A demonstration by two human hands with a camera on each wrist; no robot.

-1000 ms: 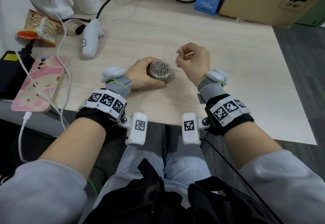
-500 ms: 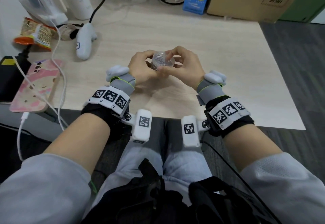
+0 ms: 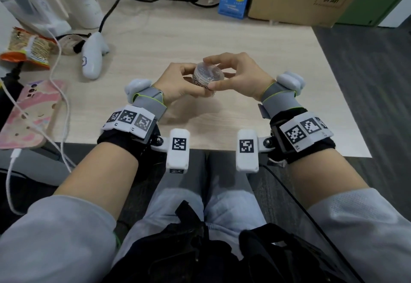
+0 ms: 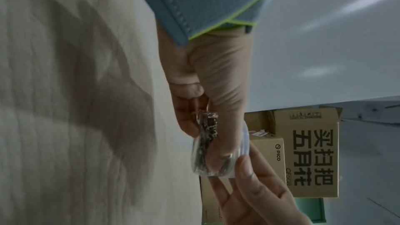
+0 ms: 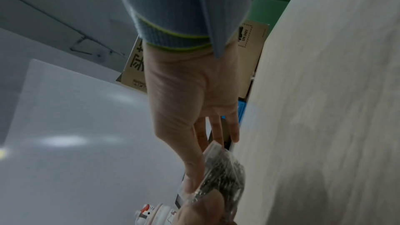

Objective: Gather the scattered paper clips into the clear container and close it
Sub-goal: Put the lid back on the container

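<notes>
Clear container [image 3: 208, 76] of paper clips held between both hands, above desk [image 3: 255, 45].

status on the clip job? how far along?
Done: clips are in the container; no loose ones show on the desk. In hand: left hand grips the container off the desk, right hand pinches the lid on top. Left: seat the lid fully; cannot tell if it has snapped shut.

left hand [image 3: 178, 80]: fingers curled, gripping | right hand [image 3: 242, 76]: fingers pinching
</notes>
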